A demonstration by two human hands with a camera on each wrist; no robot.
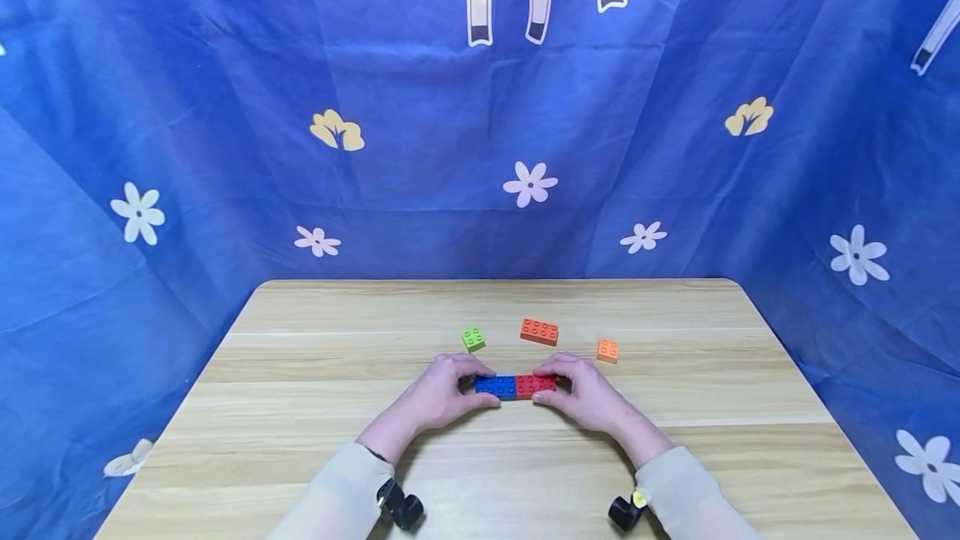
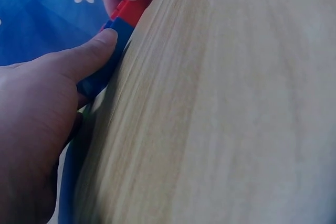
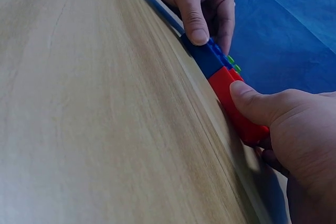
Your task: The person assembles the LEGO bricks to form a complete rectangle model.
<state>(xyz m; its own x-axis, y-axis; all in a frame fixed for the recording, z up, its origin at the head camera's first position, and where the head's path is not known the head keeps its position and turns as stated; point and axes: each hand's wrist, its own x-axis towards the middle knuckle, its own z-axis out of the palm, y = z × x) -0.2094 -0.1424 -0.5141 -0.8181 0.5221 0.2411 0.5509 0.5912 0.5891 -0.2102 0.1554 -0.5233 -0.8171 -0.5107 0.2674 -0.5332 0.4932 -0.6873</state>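
A blue toy brick [image 1: 506, 387] and a red toy brick [image 1: 525, 387] lie end to end on the table, their short ends touching, studs up. My left hand [image 1: 442, 394] pinches the blue brick between thumb and fingers along its long sides. On the other side, my right hand [image 1: 588, 394] holds the red brick the same way. In the left wrist view the left thumb presses the near side of the blue brick [image 2: 119, 38]. The right wrist view shows the right thumb on the red brick [image 3: 231, 100]. Fingers behind the bricks are partly hidden.
Beyond the hands lie a small green brick [image 1: 473, 339], a longer orange-red brick [image 1: 539, 332] and a small orange brick [image 1: 607, 351]. The wooden table [image 1: 315, 373] ends at a blue patterned cloth [image 1: 420, 215] at the back and sides.
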